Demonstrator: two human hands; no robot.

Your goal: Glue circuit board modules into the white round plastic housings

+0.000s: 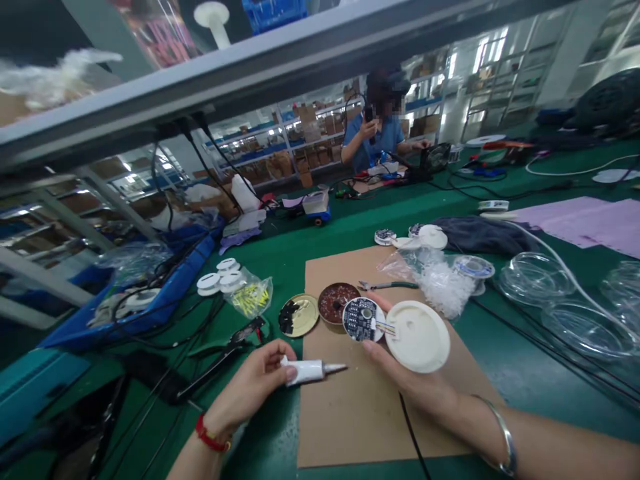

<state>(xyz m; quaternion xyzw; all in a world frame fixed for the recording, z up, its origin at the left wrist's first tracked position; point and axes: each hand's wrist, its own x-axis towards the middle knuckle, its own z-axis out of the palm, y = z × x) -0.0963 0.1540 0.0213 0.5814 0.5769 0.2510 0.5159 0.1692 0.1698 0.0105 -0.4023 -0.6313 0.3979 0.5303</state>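
My left hand (267, 373) is closed around a white glue tube (306, 372), its pointed nozzle aimed right over the cardboard sheet (345, 420). My right hand (407, 377) grips a round circuit board (361, 320), joined by short coloured wires to a white round cover (420, 337) that rests in the same hand. Behind the board stands an open tin (336, 300) with reddish-brown contents. Left of the tin lies its gold-coloured lid (303, 317), smeared with something black. Pliers (393, 285) with green handles lie just beyond the board.
A bag of yellow-green parts (251, 295) and white round pieces (209, 285) lie to the left, near a blue bin (185, 273). Clear plastic dishes (537, 280) and a bag of white bits (445, 287) sit right. A person (375, 137) works across the bench.
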